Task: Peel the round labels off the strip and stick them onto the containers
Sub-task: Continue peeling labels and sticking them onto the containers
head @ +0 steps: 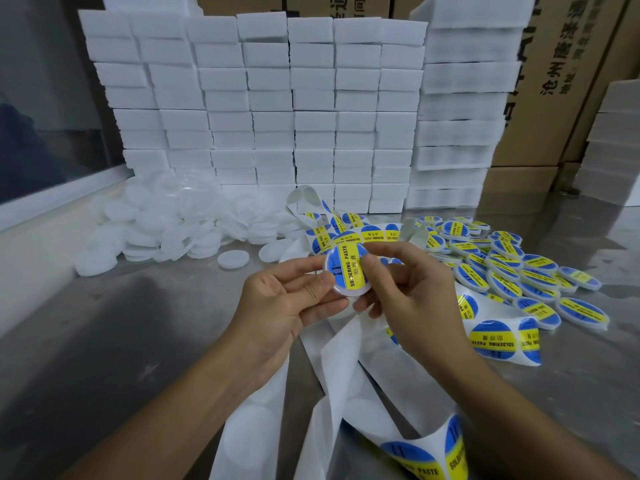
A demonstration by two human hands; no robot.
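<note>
Left hand: the left hand held a small round clear plastic container by its left edge, with thumb and fingers curled round it.
Right hand: the right hand held the same container from the right side, its thumb pressed on the label.
Label: a round blue sticker with a yellow band sat on the container top, between the two thumbs.
Strip: a long white paper strip with blue and yellow stickers lay under and beside the right fingers.
Done pile: many labelled round containers lay past the right fingers.
Blank pile: plain white round containers lay past the left fingers.
Worktop: a shiny grey metal worktop was under everything.
Behind: stacked white foam blocks stood beyond both hands.
</note>
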